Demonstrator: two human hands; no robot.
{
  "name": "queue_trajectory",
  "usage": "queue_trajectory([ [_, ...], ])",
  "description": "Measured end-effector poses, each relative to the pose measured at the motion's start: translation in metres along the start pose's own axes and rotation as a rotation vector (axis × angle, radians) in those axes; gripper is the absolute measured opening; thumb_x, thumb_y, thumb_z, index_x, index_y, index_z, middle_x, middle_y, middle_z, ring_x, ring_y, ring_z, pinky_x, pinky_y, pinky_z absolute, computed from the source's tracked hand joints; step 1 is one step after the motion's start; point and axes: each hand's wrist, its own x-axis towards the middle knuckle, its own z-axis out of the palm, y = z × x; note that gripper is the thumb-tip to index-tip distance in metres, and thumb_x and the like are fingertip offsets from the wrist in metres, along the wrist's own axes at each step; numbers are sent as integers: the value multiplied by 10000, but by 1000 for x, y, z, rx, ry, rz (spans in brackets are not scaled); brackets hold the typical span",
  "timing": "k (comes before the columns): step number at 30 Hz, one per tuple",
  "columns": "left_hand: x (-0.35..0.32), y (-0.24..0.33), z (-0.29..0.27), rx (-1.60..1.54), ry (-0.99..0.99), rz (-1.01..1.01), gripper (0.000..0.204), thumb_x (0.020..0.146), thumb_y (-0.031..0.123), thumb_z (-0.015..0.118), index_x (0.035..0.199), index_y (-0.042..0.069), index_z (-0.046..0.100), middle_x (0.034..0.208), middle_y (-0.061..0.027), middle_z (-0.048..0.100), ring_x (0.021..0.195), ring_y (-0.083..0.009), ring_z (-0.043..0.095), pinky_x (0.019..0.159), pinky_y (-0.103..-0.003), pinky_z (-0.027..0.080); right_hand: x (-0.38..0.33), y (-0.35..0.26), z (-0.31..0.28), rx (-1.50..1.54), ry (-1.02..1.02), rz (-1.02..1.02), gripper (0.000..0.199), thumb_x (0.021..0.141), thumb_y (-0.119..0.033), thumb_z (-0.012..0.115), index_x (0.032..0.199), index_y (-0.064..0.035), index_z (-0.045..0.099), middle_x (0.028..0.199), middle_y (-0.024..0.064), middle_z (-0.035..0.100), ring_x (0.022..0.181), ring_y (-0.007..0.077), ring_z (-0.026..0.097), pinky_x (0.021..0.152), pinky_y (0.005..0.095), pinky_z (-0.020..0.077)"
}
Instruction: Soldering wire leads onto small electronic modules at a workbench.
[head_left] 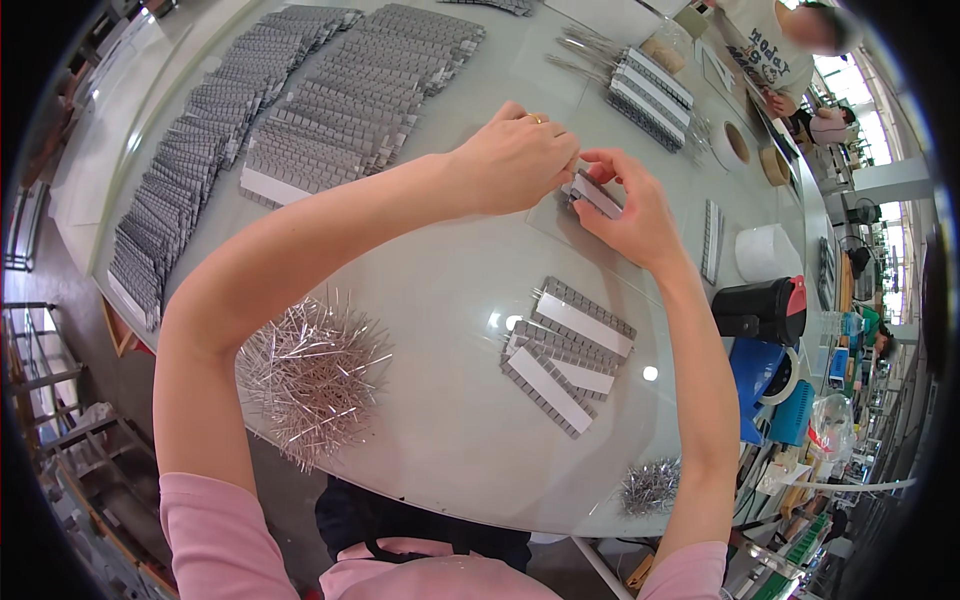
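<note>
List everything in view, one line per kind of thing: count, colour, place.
small strip: one, grey and white, held by both hands
loose strips: several, grey and white, table centre, overlapping
strip rows: too many to count, grey, far left of table
bundled strips: one stack, grey and white, far right
wire pins: one large silver heap, near left; smaller heap near right
tape rolls: two, tan and white, far right
table: one, pale grey
left hand: pinching the strip
right hand: gripping the strip

Glossy smooth tabletop [450, 420], shiny metal pins [312, 375]
</note>
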Motion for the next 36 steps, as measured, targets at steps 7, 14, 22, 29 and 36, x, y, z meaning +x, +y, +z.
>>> queue_trajectory([
  [7, 6, -1, -2, 96, 33, -15, 126, 902, 192, 603, 871, 70, 614, 1036, -55, 600, 1095, -228, 524, 929, -395, 390, 2, 1, -8, 18, 101, 31, 449, 706, -129, 713, 1122, -33, 576, 902, 93, 631, 856, 230, 621, 794, 342, 498],
  [14, 2, -17, 4, 141, 73, 22, 64, 844, 138, 631, 860, 85, 600, 1091, -34, 562, 1132, -213, 468, 960, -395, 370, 5, -6, -4, -67, 62, 32, 444, 700, -142, 713, 1107, -22, 579, 905, 105, 637, 851, 248, 627, 782, 353, 500],
  [22, 5, -6, 0, 16, 12, -9, 364, 802, 278, 696, 1091, 77, 603, 1119, -82, 604, 1167, -265, 511, 999, -435, 362, 0, -5, -2, -179, 34, -17, 470, 688, -166, 727, 1120, -45, 587, 975, 118, 641, 946, 287, 616, 839, 390, 496],
  [29, 14, 3, 20, -141, -52, 69, 559, 773, 238, 721, 1283, 84, 551, 1211, -128, 615, 1174, -304, 519, 1065, -447, 329, -38, -7, -35, -263, -8, 32, 517, 699, -165, 734, 1173, -51, 561, 1058, 135, 621, 1011, 296, 599, 871, 397, 489],
  [36, 15, 11, 24, -90, -80, 193, 462, 817, 186, 678, 1254, 85, 566, 1058, -89, 660, 1095, -276, 571, 1018, -413, 392, -65, 6, -40, -203, -33, 127, 485, 706, -91, 705, 1167, -33, 564, 1015, 135, 612, 961, 269, 605, 867, 375, 492],
])
